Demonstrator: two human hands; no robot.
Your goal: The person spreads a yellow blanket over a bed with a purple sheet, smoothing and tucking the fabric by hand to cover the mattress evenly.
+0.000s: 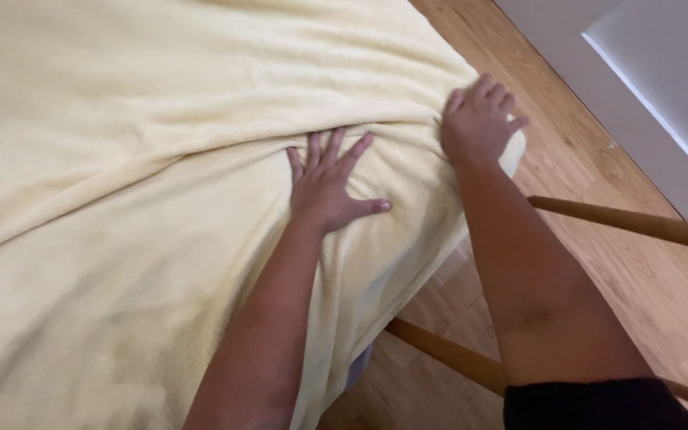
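Blanket (161, 159) under L hand (328, 187); R hand (478, 123) edge.

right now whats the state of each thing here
yellow blanket: spread out, creased, edge hanging over the side
left hand: open, flat on the blanket, fingers splayed
right hand: at the blanket's edge, grip unclear
wooden chair rails: bare, beside the blanket
wood floor: uncovered

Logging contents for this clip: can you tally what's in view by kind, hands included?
Pale yellow blanket: 1
Hands, left hand flat on the blanket, right hand at its edge: 2
Wooden rails beside the blanket, over the floor: 2
Total: 5
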